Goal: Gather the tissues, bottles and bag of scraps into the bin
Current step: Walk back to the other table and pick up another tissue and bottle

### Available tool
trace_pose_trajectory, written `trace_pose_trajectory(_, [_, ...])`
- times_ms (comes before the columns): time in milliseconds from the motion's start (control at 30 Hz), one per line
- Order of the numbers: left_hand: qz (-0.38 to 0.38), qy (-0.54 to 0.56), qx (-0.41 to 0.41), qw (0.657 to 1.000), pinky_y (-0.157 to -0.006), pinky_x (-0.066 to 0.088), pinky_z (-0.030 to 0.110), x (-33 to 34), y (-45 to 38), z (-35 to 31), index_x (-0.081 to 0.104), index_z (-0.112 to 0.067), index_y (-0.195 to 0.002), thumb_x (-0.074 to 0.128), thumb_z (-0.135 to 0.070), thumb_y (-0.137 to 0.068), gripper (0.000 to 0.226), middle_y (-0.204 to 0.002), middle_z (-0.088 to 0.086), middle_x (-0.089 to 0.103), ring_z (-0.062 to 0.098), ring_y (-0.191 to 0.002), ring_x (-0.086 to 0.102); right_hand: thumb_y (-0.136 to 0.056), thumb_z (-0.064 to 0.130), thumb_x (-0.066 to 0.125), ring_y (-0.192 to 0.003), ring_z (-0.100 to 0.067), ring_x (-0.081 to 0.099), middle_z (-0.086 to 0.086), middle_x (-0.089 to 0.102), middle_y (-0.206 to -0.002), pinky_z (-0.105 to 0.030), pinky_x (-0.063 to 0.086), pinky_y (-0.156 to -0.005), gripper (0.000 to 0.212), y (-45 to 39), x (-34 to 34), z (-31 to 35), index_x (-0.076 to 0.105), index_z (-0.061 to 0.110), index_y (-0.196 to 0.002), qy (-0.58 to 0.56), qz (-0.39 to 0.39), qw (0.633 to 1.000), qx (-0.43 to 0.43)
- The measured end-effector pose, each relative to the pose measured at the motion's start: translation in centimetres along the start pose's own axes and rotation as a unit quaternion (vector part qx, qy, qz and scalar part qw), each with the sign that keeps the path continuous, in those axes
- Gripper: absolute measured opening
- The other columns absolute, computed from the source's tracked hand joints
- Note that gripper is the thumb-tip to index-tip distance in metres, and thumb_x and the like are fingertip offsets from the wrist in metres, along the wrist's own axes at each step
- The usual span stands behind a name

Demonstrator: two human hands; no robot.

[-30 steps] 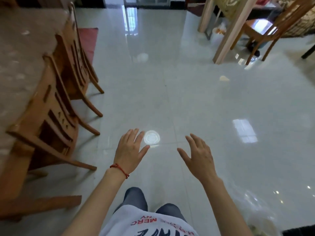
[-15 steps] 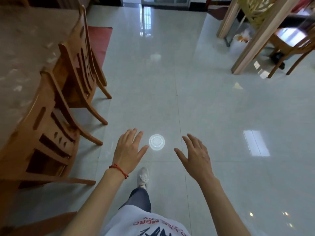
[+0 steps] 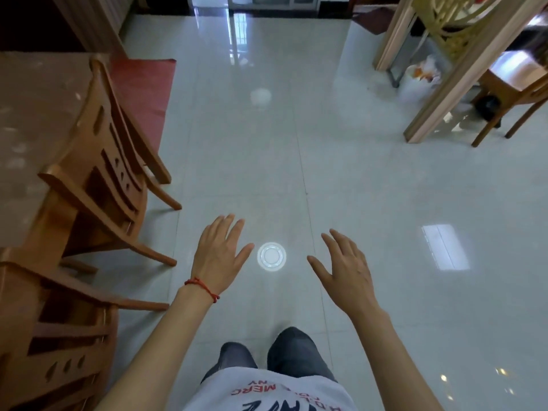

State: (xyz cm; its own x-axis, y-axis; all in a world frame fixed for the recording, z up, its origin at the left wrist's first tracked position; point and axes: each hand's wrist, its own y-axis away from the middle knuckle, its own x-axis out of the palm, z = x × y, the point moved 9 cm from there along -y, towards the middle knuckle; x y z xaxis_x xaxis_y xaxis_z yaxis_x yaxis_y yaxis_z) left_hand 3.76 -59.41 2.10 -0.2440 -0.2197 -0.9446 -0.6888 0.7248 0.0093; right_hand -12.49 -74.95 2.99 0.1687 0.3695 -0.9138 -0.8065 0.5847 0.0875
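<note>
Both my hands hover palm-down over the glossy tiled floor with nothing in them. My left hand (image 3: 219, 256), with a red string at the wrist, has its fingers spread. My right hand (image 3: 345, 268) is open too, fingers relaxed. Far off at the upper right, a white bin (image 3: 415, 81) lined with a plastic bag holding orange and white scraps stands on the floor between pale wooden table legs. No tissue or bottle shows in this view.
Wooden chairs (image 3: 109, 173) line the left side, tucked against a brown marble-topped table (image 3: 35, 108). A red mat (image 3: 142, 81) lies behind them. Pale table legs (image 3: 439, 93) and another chair (image 3: 510, 93) stand at the upper right. A round ceiling-light reflection (image 3: 271, 257) shines between my hands.
The view has moved forward along the floor; the bin and table legs at the upper right look nearer. My hands stay open, held out the same way.
</note>
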Motion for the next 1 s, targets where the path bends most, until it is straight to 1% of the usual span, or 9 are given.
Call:
trace_pose_trajectory(133, [0.001, 0.003, -0.013, 1.000, -0.106, 0.031, 0.048, 0.9, -7.3, 0.4, 0.046, -0.005, -0.131, 0.050, -0.040, -0.088, 0.056, -0.138, 0.020, 0.045, 0.038, -0.130, 0.038, -0.090, 0.046, 0.046, -0.135, -0.025, 0.032, -0.008, 0.037, -0.146, -0.038, 0.025, -0.109, 0.056, -8.2, -0.5, -1.1, 0.041, 0.012, -0.135, 0.001, 0.010, 1.000, -0.010])
trace_pose_trajectory(267, [-0.004, 0.005, -0.032, 0.999, -0.104, 0.033, 0.050, 0.6, -14.8, 0.4, 0.048, -0.003, -0.129, 0.051, -0.039, -0.087, 0.055, -0.135, 0.022, 0.048, 0.040, -0.128, 0.041, -0.091, 0.047, 0.043, -0.138, -0.022, 0.025, -0.006, 0.031, -0.149, -0.036, 0.020, -0.111, 0.058, -16.9, -1.8, -1.7, 0.036, 0.014, -0.138, 0.002, 0.028, 0.999, -0.029])
trace_pose_trajectory(433, [-0.011, 0.013, -0.046, 0.999, -0.099, 0.038, 0.052, -0.9, -23.8, 0.4, 0.052, -0.002, -0.125, 0.039, -0.047, -0.085, 0.062, -0.130, 0.023, 0.053, 0.041, -0.122, 0.047, -0.091, 0.046, 0.044, -0.138, -0.023, 0.027, -0.007, 0.032, -0.149, -0.036, 0.020, -0.111, 0.057, -27.3, -4.7, -2.0, 0.037, 0.013, -0.138, 0.012, 0.031, 0.998, -0.054])
trace_pose_trajectory(500, [-0.012, 0.008, -0.052, 0.999, -0.095, 0.041, 0.053, -1.2, -27.0, 1.0, 0.054, -0.001, -0.122, 0.035, -0.047, -0.085, 0.062, -0.126, 0.024, 0.056, 0.042, -0.117, 0.051, -0.091, 0.045, 0.045, -0.138, -0.023, 0.027, -0.007, 0.033, -0.149, -0.036, 0.021, -0.111, 0.057, -30.9, -5.3, -2.0, 0.038, 0.013, -0.137, 0.012, 0.032, 0.998, -0.058])
trace_pose_trajectory(600, [-0.010, 0.007, -0.064, 0.998, -0.096, 0.040, 0.052, -1.5, -31.6, 2.0, 0.054, -0.002, -0.123, 0.040, -0.047, -0.085, 0.061, -0.127, 0.023, 0.055, 0.042, -0.119, 0.050, -0.091, 0.045, 0.045, -0.137, -0.024, 0.028, -0.007, 0.034, -0.148, -0.037, 0.022, -0.111, 0.057, -36.0, -5.4, -1.5, 0.038, 0.013, -0.137, 0.008, 0.038, 0.997, -0.063])
trace_pose_trajectory(667, [-0.014, 0.007, -0.071, 0.997, -0.099, 0.038, 0.051, -1.5, -34.7, 3.0, 0.052, -0.003, -0.125, 0.045, -0.043, -0.083, 0.058, -0.130, 0.022, 0.053, 0.041, -0.122, 0.047, -0.091, 0.045, 0.045, -0.138, -0.024, 0.027, -0.007, 0.032, -0.149, -0.037, 0.021, -0.111, 0.057, -39.4, -5.0, -1.1, 0.037, 0.013, -0.138, 0.012, 0.048, 0.997, -0.067])
trace_pose_trajectory(733, [-0.014, 0.006, -0.074, 0.997, -0.101, 0.037, 0.050, -1.5, -38.3, 4.1, 0.051, -0.004, -0.127, 0.045, -0.043, -0.083, 0.059, -0.132, 0.022, 0.051, 0.040, -0.124, 0.045, -0.092, 0.046, 0.043, -0.138, -0.023, 0.026, -0.007, 0.031, -0.149, -0.037, 0.021, -0.111, 0.057, -43.1, -4.6, -0.7, 0.037, 0.013, -0.138, 0.015, 0.053, 0.996, -0.069])
trace_pose_trajectory(900, [-0.007, 0.020, -0.077, 0.997, -0.100, 0.038, 0.050, -1.7, -48.2, 7.2, 0.051, -0.003, -0.126, 0.034, -0.050, -0.085, 0.065, -0.131, 0.023, 0.052, 0.041, -0.123, 0.046, -0.092, 0.050, 0.040, -0.137, -0.024, 0.028, -0.008, 0.033, -0.148, -0.037, 0.022, -0.111, 0.059, -53.1, -4.3, 0.6, 0.038, 0.013, -0.137, 0.022, 0.050, 0.996, -0.071])
trace_pose_trajectory(1000, [-0.012, 0.029, -0.071, 0.997, -0.102, 0.037, 0.051, -2.9, -53.8, 8.5, 0.051, -0.003, -0.127, 0.030, -0.050, -0.084, 0.067, -0.133, 0.023, 0.050, 0.040, -0.125, 0.044, -0.089, 0.058, 0.033, -0.136, -0.025, 0.031, -0.008, 0.036, -0.147, -0.038, 0.024, -0.110, 0.066, -58.7, -4.9, 1.9, 0.040, 0.013, -0.136, 0.024, 0.043, 0.996, -0.071])
